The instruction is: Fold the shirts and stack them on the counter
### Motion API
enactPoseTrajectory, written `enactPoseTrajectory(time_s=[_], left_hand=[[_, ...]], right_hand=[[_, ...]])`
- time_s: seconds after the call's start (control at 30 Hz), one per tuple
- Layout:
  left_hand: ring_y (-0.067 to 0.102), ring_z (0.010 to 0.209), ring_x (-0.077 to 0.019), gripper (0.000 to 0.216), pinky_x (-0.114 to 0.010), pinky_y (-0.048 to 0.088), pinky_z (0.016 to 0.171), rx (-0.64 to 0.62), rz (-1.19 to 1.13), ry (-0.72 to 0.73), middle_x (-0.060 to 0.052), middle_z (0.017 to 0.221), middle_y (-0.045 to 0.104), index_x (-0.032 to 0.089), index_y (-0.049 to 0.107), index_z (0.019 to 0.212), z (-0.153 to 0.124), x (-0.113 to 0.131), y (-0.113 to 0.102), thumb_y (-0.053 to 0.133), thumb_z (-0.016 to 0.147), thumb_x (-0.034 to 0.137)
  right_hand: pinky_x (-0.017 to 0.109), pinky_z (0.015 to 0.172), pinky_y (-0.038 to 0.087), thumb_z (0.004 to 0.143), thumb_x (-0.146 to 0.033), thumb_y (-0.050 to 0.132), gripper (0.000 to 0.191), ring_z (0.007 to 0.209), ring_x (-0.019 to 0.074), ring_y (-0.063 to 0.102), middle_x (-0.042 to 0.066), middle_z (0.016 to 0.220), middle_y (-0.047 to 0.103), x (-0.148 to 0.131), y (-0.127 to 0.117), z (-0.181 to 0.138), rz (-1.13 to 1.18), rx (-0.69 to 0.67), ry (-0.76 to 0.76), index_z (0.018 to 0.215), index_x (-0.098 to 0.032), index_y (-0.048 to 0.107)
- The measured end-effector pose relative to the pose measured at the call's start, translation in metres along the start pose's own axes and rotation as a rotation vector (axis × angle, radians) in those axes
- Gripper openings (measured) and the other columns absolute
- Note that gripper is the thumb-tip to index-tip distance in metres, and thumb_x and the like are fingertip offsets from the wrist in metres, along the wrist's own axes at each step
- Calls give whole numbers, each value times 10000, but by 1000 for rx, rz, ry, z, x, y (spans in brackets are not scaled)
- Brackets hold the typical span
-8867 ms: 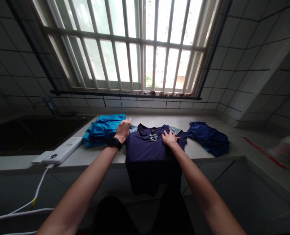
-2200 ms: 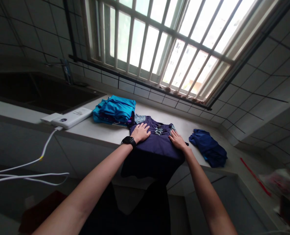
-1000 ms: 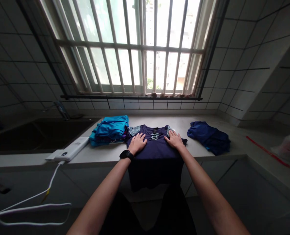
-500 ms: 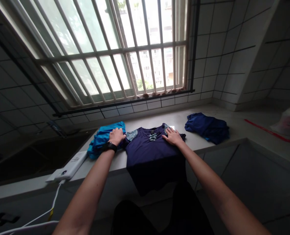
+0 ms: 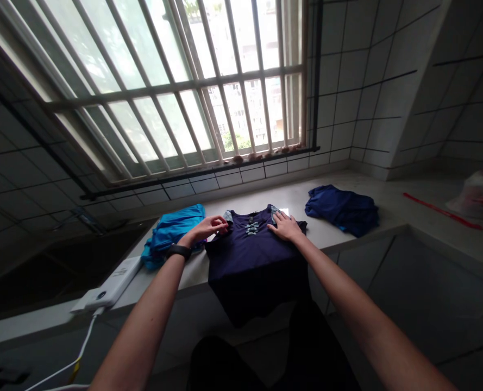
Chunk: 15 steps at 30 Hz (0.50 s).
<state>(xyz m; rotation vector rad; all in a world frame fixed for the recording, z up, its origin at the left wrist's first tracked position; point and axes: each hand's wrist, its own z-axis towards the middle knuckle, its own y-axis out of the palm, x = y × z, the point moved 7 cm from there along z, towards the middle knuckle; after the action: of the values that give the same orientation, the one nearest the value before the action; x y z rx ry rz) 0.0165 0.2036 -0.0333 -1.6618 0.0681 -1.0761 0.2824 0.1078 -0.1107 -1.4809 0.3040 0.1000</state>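
A dark purple short-sleeved shirt [image 5: 249, 255] lies across the counter's edge, its lower part hanging down the front. Patterned patches mark its shoulders, and small bow-like knots run below the neckline. My left hand [image 5: 208, 227], with a black band on the wrist, pinches the shirt's left-side sleeve, which is bent in toward the body. Flat on the opposite shoulder rests my right hand [image 5: 285, 225], fingers stretched out. Beside my left hand lies a bright blue folded cloth [image 5: 170, 231]. A dark blue folded garment [image 5: 341, 210] sits to the right of the shirt.
A white power strip [image 5: 117, 282] with a cable lies at the counter's left front, by a dark sink [image 5: 62, 266]. Further right are a red strip [image 5: 440, 210] and a plastic bag [image 5: 480, 195]. Behind the counter [image 5: 294, 195] is a barred window [image 5: 176, 87].
My left hand has moved right from beside the bright blue cloth, bringing the sleeve inward over the shirt's shoulder. My right hand stays on the other shoulder. The view has shifted slightly.
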Motion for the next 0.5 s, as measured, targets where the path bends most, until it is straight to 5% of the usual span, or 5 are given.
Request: enactPoseTrajectory(time_s=[0.1,0.37,0.5], left_hand=[[714,852,-241,438,-329,565,761,20,108,-57,-90,888,771,174,707,1028,1,-5,7,600,851,560],[700,1101,-258,348,-311,541,964,85,692,-132,-141,1239,697,199,767,1177,-6,1,44,561,933,339],[577,1356,-293,500,-384,481,1123,165,721,12,-126,1498,573,261,622,1435,-8,14,61,600,945,355]], right_hand=[[500,1288,161,1071,-578,288,728,1623,266,144,113,1744,212,1,1,1,2,1,-1,1659,-150,310],[482,1288,165,1068,-584,277,732,1622,257,147,106,1744,216,4,6,4,-20,6,-11,1655,-149,321],[479,1289,158,1067,-590,277,734,1623,255,145,109,1745,214,4,6,5,-20,8,-10,1655,-152,323]])
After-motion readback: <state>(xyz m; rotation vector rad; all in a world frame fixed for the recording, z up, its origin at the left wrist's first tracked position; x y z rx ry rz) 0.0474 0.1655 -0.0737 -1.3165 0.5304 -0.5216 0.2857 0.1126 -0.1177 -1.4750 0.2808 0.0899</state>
